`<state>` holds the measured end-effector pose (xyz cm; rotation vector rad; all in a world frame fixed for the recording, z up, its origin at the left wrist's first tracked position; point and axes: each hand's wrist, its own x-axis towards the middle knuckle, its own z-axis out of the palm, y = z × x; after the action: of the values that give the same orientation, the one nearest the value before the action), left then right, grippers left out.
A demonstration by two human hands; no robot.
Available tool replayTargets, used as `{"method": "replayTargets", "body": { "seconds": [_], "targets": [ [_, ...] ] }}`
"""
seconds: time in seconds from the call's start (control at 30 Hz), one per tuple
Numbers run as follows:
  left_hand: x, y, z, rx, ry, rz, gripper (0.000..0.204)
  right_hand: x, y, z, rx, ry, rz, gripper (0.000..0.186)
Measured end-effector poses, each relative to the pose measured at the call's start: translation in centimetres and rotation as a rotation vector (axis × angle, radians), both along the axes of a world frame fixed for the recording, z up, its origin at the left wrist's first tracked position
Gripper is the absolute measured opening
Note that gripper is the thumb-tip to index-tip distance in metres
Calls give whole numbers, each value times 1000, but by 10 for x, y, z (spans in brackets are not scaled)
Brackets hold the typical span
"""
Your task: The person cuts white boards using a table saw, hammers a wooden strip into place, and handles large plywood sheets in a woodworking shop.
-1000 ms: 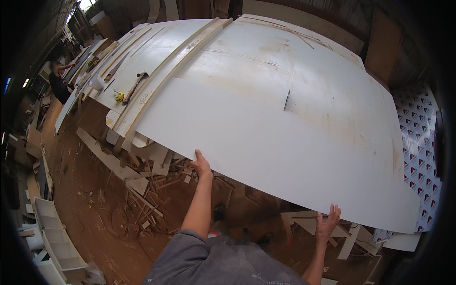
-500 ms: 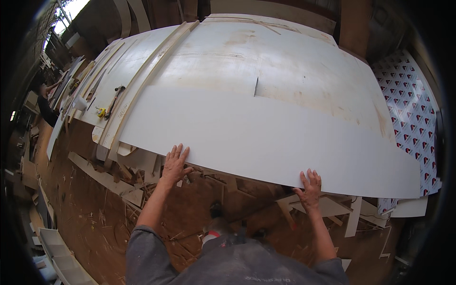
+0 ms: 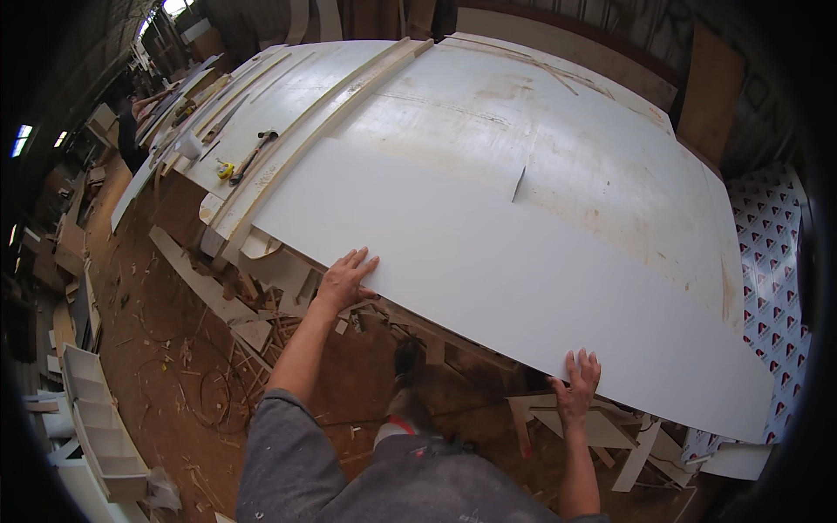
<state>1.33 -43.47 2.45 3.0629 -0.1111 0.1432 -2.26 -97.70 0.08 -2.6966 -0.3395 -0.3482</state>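
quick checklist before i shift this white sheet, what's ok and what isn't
1. Bare left hand on the near edge of the large, flat white panel: ok, fingers spread on top.
2. Bare right hand on that same edge: ok, farther right.
3. Dark-headed hammer and round yellow tape measure off the panel: ok, both left of the long pale wooden boards.
4. Brown floor free of trip hazards: not ok, wood scraps litter it.
5. Panel supported underneath throughout: cannot tell, underside hidden.
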Motion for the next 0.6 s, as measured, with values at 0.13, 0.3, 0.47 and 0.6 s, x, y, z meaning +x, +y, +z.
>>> {"method": "replayTargets", "body": {
  "seconds": [0.13,0.3,0.47,0.6],
  "targets": [
    [19,-2,3,-36,6,18,82,21,0,-1,18,-4,-2,66],
    [39,-4,5,-48,6,37,79,42,-2,-1,24,28,-12,66],
    [55,2,0,-62,-13,35,78,57,4,2,35,58,-26,65],
    [81,-4,0,-43,-26,28,77,75,-3,-1,21,14,-10,65]
  ]
}}
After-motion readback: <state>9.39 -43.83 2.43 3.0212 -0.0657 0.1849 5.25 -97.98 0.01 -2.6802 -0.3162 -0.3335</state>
